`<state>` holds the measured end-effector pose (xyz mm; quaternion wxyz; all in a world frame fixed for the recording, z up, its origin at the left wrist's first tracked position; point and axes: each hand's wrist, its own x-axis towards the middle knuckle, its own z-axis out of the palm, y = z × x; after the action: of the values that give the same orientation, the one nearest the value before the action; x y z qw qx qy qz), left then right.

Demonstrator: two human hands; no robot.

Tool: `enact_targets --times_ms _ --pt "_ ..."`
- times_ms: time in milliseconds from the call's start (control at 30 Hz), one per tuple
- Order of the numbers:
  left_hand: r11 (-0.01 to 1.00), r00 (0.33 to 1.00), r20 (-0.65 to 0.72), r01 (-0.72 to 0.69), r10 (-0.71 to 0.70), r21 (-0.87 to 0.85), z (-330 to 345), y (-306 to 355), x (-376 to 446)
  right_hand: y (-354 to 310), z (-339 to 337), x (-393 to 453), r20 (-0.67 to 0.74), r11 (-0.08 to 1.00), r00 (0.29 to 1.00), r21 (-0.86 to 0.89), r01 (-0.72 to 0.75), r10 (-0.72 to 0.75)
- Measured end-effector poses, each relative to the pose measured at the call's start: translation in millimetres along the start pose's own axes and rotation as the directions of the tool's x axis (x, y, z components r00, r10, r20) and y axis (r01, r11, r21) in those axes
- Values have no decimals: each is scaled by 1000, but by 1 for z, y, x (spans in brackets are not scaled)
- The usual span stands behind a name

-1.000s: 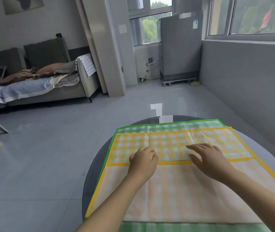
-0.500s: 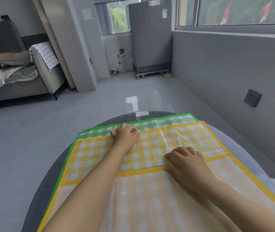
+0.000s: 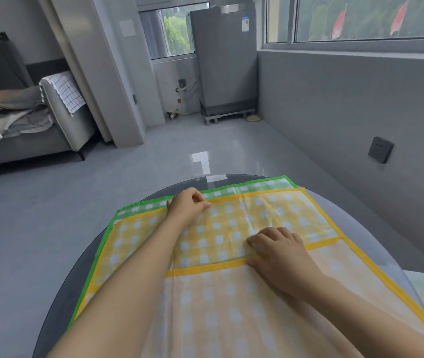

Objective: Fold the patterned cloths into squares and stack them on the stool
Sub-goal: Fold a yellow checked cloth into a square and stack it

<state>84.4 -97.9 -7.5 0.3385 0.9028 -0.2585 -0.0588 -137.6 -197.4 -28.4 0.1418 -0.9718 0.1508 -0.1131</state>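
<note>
Now the yellow-checked cloth with a yellow border (image 3: 231, 228) lies over a green-checked cloth (image 3: 244, 188) on the round dark glass tabletop (image 3: 81, 267). At its far edge the left hand (image 3: 185, 204) pinches the yellow hem; the right hand (image 3: 280, 254), fingers bent, presses the folded edge mid-cloth.

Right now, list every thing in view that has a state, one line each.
yellow checked cloth: partly folded, near half turned over onto the far half, lying on the green one.
green checked cloth: spread flat underneath, border showing.
left hand: pinches the yellow cloth's far edge.
right hand: fingers curled at the folded edge; grip unclear.
round table: bears both cloths.
</note>
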Motion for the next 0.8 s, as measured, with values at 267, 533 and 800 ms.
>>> enact_targets --times_ms 267,533,800 --pt "981 980 -41 -192 193 38 -72 49 -59 -23 -46 -8 -354 996 932 11 91 -82" --pt "969 968 34 -248 248 0 -104 85 -163 -42 -93 -42 -572 967 784 -73 244 -241" --pt "985 979 108 -171 170 -6 -83 63 -239 -42 -87 -89 -302 910 860 -97 403 -412"
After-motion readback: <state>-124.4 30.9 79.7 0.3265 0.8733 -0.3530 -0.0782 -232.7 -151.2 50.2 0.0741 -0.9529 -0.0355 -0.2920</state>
